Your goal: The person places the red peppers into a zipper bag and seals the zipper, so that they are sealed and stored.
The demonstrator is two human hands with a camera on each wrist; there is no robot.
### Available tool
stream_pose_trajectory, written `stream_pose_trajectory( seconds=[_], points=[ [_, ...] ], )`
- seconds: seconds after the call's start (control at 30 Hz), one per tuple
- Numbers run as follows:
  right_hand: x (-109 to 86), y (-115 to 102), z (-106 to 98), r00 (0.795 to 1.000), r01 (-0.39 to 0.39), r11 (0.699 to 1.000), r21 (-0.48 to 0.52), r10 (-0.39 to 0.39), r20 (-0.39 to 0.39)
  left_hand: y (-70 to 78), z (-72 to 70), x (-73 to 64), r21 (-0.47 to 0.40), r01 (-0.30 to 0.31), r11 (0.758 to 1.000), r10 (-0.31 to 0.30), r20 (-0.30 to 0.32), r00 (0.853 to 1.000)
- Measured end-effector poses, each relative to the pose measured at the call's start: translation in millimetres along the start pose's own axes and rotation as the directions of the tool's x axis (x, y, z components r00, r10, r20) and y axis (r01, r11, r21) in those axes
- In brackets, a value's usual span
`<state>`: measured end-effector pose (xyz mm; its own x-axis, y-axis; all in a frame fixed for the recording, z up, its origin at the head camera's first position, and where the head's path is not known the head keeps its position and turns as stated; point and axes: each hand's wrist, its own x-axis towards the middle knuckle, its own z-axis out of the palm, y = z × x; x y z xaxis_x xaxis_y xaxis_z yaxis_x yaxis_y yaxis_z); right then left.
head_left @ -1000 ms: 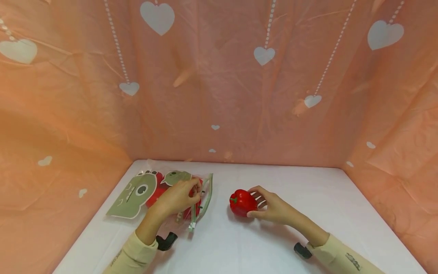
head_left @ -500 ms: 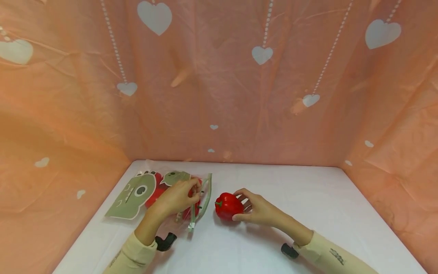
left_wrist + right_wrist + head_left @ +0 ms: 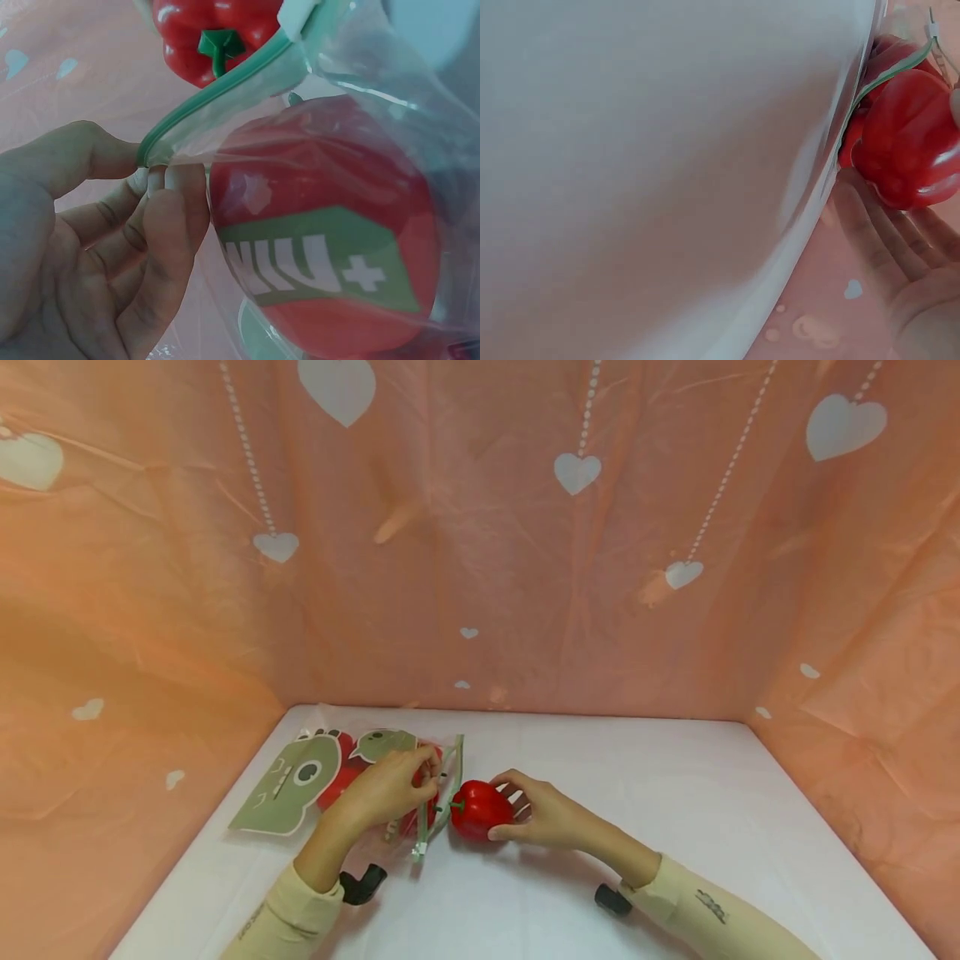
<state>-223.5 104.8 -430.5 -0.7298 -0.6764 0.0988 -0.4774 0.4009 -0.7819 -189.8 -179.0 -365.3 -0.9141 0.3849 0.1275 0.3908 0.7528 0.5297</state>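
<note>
My left hand (image 3: 390, 783) pinches the green zip edge of a clear plastic bag (image 3: 180, 116), printed with a green one-eyed monster, lying at the left of the table. Inside the bag are red items with stems; a large one (image 3: 322, 172) shows through the film in the left wrist view. In my right hand (image 3: 543, 810) is a red bell pepper (image 3: 480, 811), thumb on its near side and fingers on its far side. The pepper's green stem points left, at the bag's mouth (image 3: 455, 777). How far the stem reaches past the zip edge I cannot tell.
The white table (image 3: 637, 777) extends to the right and front. Orange sheeting (image 3: 525, 568) with pale hearts closes in the back and sides. A dark wrist-camera piece (image 3: 363, 885) hangs by the left wrist, another (image 3: 612, 900) by the right.
My right hand has carried the bell pepper leftward over the table, up to the bag's opening. The left hand keeps its pinch on the bag edge and has barely moved.
</note>
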Motion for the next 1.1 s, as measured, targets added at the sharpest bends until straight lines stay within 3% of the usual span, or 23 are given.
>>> stream_pose_trajectory(
  seconds=[0.3, 0.6, 0.73, 0.97, 1.1],
  points=[
    [9.4, -3.4, 8.1, 1.000, 0.005, 1.000, -0.012, -0.005, 0.007, -0.5, 2.2, 1.8, -0.006, -0.008, 1.000, 0.008, 0.009, 1.000],
    [16.5, -11.4, 11.6, 0.998, -0.057, 0.998, -0.039, 0.057, -0.020, 1.7, -0.1, 2.4, -0.007, 0.001, 1.000, 0.000, 0.009, 1.000],
    [18.8, -14.7, 13.1, 0.996, -0.076, 0.997, 0.016, 0.077, -0.036, 1.2, -0.1, 2.5, -0.005, -0.001, 1.000, 0.001, 0.006, 1.000],
    [21.4, -16.6, 16.1, 0.992, -0.125, 0.965, 0.230, 0.127, 0.002, -1.7, 2.2, 2.8, 0.016, -0.023, 1.000, 0.023, -0.012, 1.000],
    [21.5, -16.5, 15.5, 0.994, -0.111, 0.964, 0.240, 0.112, 0.012, -2.8, 2.3, 3.2, 0.019, -0.024, 1.000, 0.024, -0.020, 1.000]
  ],
)
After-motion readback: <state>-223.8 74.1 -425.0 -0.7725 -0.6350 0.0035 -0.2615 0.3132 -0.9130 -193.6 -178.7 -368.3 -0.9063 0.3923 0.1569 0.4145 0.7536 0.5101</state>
